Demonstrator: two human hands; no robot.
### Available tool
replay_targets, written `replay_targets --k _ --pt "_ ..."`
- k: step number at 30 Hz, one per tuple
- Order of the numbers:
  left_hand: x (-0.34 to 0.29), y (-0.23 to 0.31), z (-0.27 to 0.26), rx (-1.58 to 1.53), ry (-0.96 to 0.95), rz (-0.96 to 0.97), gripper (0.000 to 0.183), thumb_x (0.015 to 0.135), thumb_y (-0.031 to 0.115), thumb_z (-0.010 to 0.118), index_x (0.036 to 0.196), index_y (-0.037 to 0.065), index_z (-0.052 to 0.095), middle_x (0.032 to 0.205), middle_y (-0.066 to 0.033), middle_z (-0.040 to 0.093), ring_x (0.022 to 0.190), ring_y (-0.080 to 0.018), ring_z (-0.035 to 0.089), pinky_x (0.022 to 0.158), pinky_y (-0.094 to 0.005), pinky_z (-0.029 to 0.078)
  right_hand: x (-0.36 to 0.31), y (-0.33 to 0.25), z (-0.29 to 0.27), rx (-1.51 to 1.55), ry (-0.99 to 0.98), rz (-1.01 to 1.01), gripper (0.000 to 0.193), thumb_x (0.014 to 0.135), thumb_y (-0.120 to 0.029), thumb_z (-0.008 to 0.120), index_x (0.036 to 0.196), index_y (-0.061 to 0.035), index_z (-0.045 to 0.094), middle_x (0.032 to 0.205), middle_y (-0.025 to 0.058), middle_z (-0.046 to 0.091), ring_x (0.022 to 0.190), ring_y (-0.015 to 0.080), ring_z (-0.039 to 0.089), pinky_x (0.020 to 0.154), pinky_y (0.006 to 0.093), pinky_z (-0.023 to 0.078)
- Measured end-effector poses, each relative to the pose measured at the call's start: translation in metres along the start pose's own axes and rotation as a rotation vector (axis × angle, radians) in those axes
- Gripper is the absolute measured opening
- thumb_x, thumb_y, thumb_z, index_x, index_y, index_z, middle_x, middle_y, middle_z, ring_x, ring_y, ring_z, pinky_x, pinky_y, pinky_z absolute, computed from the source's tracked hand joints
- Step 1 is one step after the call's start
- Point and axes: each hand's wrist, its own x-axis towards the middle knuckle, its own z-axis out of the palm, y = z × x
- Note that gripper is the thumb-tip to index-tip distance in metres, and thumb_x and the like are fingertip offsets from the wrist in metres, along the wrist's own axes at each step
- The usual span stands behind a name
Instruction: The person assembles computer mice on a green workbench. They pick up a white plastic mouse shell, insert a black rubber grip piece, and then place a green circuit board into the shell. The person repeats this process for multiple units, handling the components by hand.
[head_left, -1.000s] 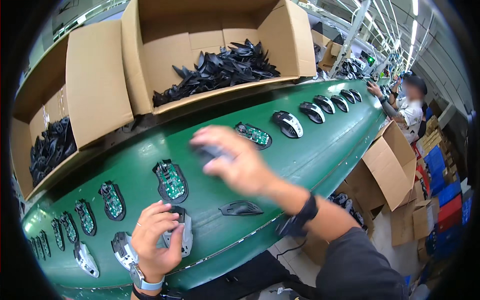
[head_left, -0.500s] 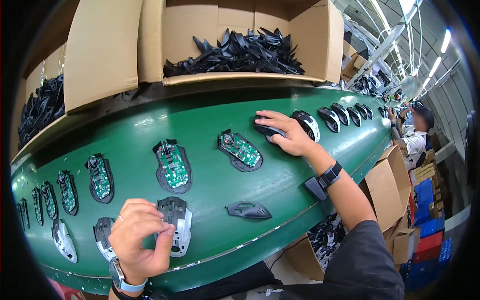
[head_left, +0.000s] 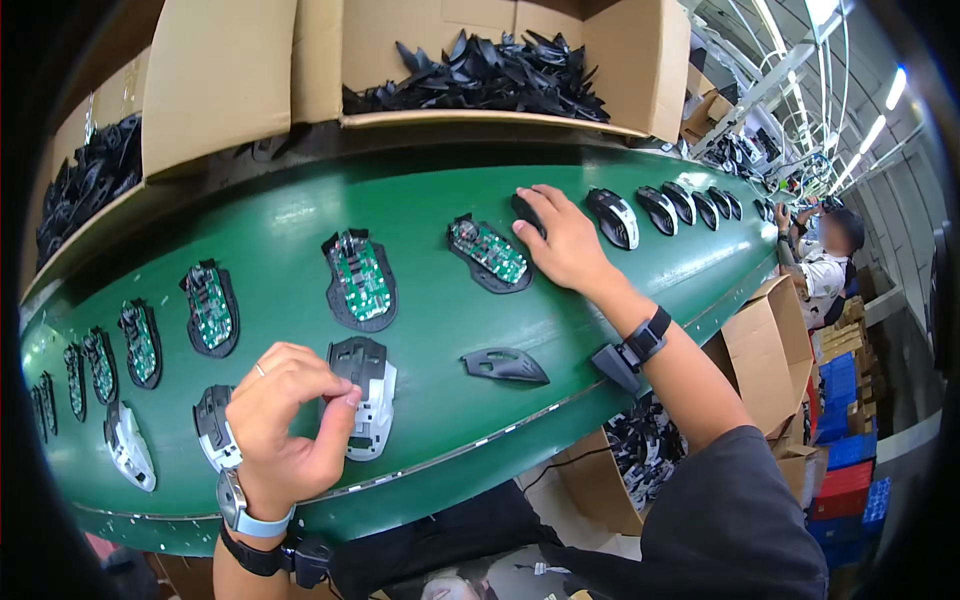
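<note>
My right hand point(head_left: 563, 240) lies over a black computer mouse point(head_left: 526, 212) on the green work surface, its fingers curled over the shell and hiding most of it. Closer to me, my left hand point(head_left: 290, 412) hovers with thumb and fingertips pinched together; whatever they hold, if anything, is too small to make out. Partly behind those fingertips lies a grey-and-white mouse top shell point(head_left: 372, 400). Between the hands sits a mouse base with a green circuit board point(head_left: 492, 254), and another such base point(head_left: 362, 283) lies left of it. A loose black side piece point(head_left: 505, 365) rests near the front edge.
More mouse bases with boards point(head_left: 210, 308) line up leftward, with top shells point(head_left: 130, 445) in front. Several black-and-white mice point(head_left: 612, 218) run off to the right. Cardboard boxes point(head_left: 640, 75) of black parts stand behind. A co-worker point(head_left: 828, 255) is far right.
The whole scene sits higher in the picture as the view tilts down. My right hand now covers more of the black mouse. The left hand keeps its pinch beside the top shell.
</note>
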Motion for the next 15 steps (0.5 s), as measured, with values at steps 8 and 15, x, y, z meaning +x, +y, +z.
replay_targets --k 8,15 --pt "-0.004 -0.002 0.001 -0.036 -0.022 -0.013 0.018 0.073 -0.008 0.076 0.086 0.002 0.069 0.076 -0.0095 0.071 0.068 -0.0264 0.066 0.066 -0.0351 0.052 0.0 0.006 0.012 0.027 0.107 0.066 0.043 0.093 -0.023 0.068 0.134 -0.0082 0.069 0.141 0.0193 0.065 0.129 0.0392 0.062 0.109 0.0465 0.05" --pt "-0.006 -0.002 -0.005 0.016 -0.076 0.001 0.017 0.075 -0.007 0.076 0.086 0.003 0.069 0.075 -0.0085 0.07 0.068 -0.0256 0.066 0.066 -0.0352 0.052 -0.006 -0.001 0.017 0.039 0.189 0.095 0.039 0.091 -0.023 0.07 0.128 -0.0092 0.073 0.135 0.0185 0.069 0.122 0.0381 0.067 0.106 0.0449 0.053"
